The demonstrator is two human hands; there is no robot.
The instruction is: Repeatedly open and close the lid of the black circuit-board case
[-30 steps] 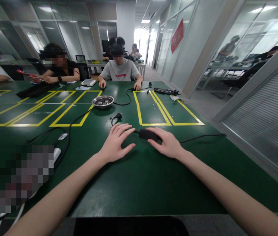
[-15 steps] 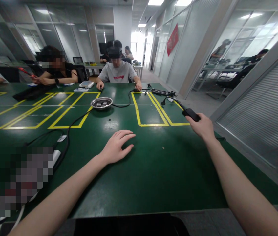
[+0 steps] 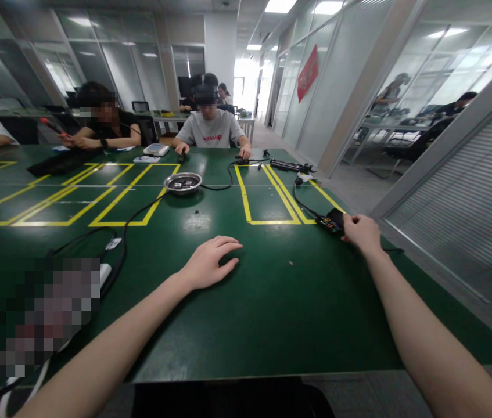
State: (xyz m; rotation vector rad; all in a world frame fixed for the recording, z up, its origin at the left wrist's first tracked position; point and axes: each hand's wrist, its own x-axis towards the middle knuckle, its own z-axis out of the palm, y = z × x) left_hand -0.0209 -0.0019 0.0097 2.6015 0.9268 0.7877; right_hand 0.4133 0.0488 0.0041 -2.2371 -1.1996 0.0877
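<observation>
My right hand (image 3: pixel 362 233) is closed on the right end of a black corded box (image 3: pixel 329 223), low over or on the right side of the green table. Small greenish and orange details show on the box's face; whether they are sockets or a circuit board I cannot tell. Its black cord (image 3: pixel 301 203) runs back to a plug (image 3: pixel 299 182) near a white label. My left hand (image 3: pixel 211 262) rests palm down on the table, fingers loosely apart, holding nothing. A dark speck (image 3: pixel 197 212) lies beyond it.
A steel bowl (image 3: pixel 183 183) with small metal parts stands ahead on the green table (image 3: pixel 246 325). Yellow tape (image 3: pixel 272 222) marks rectangles. A blurred-out object (image 3: pixel 49 313) with cables lies at left. A folded black tripod (image 3: pixel 290 166) lies far right. Co-workers (image 3: pixel 209 125) sit opposite.
My right hand has lowered slightly and turned the black corded box, so its detailed face now shows. The cord and plug have come down near the white label. My left hand stays put.
</observation>
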